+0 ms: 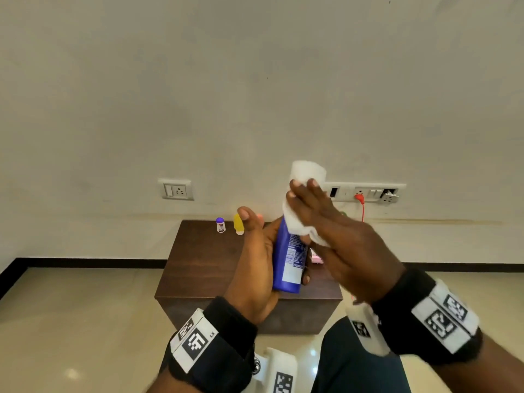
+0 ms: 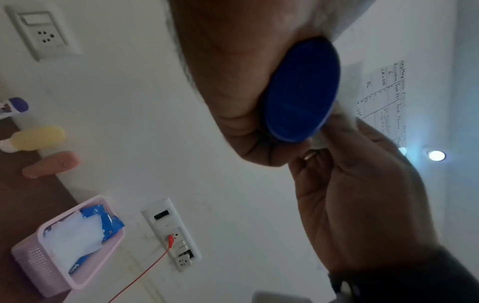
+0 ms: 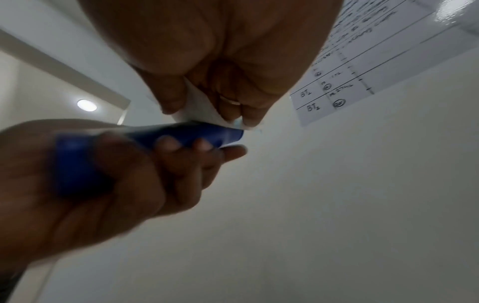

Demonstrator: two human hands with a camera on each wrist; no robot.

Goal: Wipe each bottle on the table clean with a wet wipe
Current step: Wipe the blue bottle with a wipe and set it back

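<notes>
— Where's the bottle being wiped?

— Up in the air above the front of the dark wooden table [image 1: 198, 268]. The left hand [image 1: 255, 268] has its fingers curled round the lower body of the blue bottle [image 1: 289, 262], thumb up along the left side. The bottle tilts a little to the right, its white back label facing the camera; the print on it is too small to read.

— And the other hand?

— The right hand [image 1: 340, 239] holds the white wet wipe [image 1: 300, 205], pressed against the bottle's upper part and bunched over its top. Its fingers lie fairly straight over the cloth in the head view; the right wrist view shows them curled in, pinching the wipe. A ring shows on one finger.

— What else is on the table?

— Along the back edge, by the wall: a small white bottle with a purple cap [image 1: 220, 224], a yellow bottle [image 1: 238, 224] beside it, then a peach-coloured bottle [image 2: 51, 164]. Toward the right side, a pink basket [image 2: 33, 264] holding a blue wipes packet [image 2: 103, 223].

— Any writing legible?

— A paper chart [image 3: 362, 67] on the wall shows handwritten "BT2" in two rows; the left wrist view gives headings like "Task ID" and "Task Name".
</notes>
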